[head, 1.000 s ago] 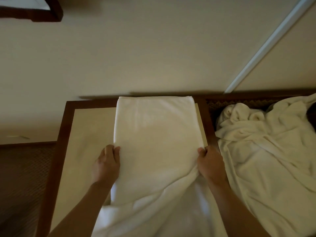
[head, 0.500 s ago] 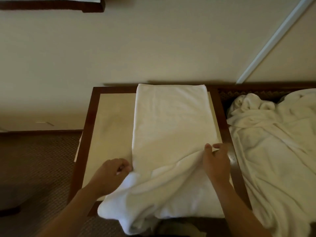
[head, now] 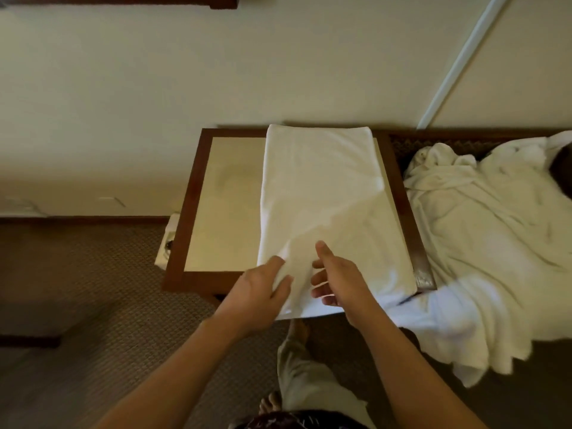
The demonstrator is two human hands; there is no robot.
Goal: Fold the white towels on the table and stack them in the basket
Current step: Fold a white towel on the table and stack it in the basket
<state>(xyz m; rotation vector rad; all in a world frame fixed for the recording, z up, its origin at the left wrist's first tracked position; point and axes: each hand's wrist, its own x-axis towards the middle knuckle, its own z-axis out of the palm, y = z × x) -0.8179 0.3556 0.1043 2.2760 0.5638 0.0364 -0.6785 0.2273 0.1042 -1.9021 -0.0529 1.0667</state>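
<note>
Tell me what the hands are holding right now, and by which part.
The left hand grips the folded towel at its near left edge; the right hand is open, holding nothing.

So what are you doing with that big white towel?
A person is folding a white towel on a wooden-framed table. It lies flat along the table, its near end at the front edge. The left hand pinches the towel's near left corner, while the right hand hovers open just beside it. A heap of unfolded white towels waits to the right. No basket is in view.
</note>
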